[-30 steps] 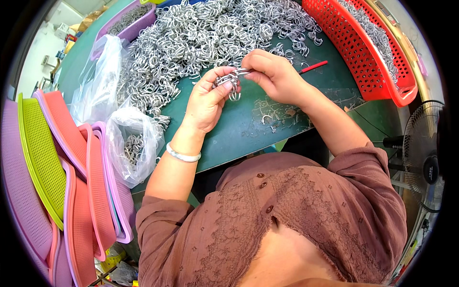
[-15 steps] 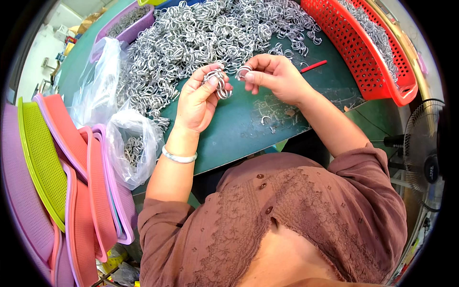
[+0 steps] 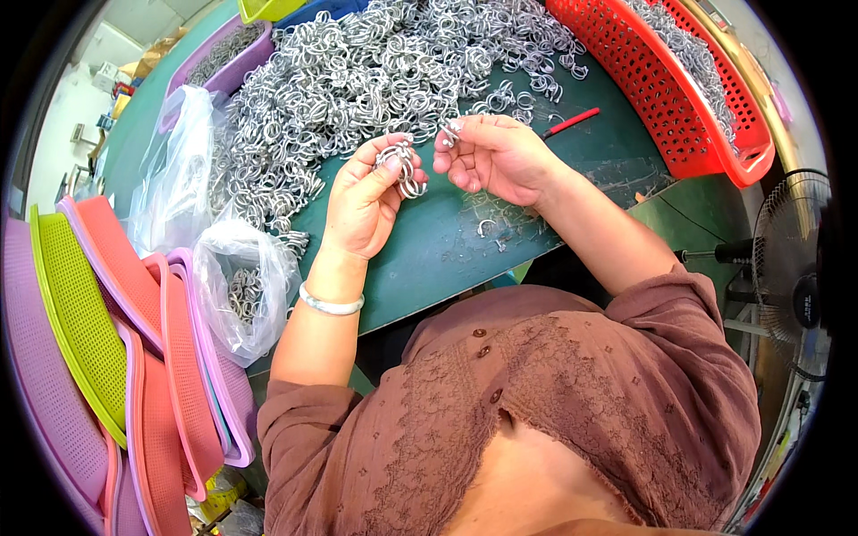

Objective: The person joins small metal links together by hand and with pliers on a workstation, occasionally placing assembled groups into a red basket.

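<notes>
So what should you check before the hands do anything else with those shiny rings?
1. Left hand grips its bunch of metal rings: ok.
2. Right hand pinches one small ring in its fingers: ok.
3. The two hands apart, not tangled: ok.
4. Ring pile on the green table within reach: ok.
5. Whether the small ring is bent or sound: cannot tell.

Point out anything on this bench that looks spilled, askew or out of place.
Nothing looks damaged. The metal rings lie in a loose heap across the green table rather than in the red basket. A few stray rings sit apart near the table edge, below the right hand.
</notes>
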A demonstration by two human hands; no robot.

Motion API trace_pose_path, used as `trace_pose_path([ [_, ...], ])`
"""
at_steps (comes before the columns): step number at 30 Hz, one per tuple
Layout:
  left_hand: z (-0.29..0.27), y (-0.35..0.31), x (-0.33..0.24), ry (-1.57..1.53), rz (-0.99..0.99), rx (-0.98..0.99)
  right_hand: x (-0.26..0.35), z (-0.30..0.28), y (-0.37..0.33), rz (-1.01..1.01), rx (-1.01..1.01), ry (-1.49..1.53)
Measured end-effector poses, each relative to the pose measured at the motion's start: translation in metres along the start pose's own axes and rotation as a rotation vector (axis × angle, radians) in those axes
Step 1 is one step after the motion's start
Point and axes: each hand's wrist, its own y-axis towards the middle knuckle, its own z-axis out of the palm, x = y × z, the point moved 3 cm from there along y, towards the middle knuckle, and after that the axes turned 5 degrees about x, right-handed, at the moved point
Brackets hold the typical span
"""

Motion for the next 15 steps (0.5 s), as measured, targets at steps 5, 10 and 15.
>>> trace_pose_path([
  [5, -0.0004, 0.0003, 0.0009, 0.001, -0.007, 0.009, -0.0014, 0.0, 0.0, 0.01, -0.005, 0.033],
  [10, 0.0009, -0.0006, 0.001, 0.017, -0.001, 0.013, -0.0016, -0.0004, -0.0004, 0.005, 0.01, 0.033],
  [15, 0.0021, -0.0013, 0.0014, 0.022, -0.005, 0.007, -0.0013, -0.0005, -0.0004, 0.011, 0.062, 0.077],
])
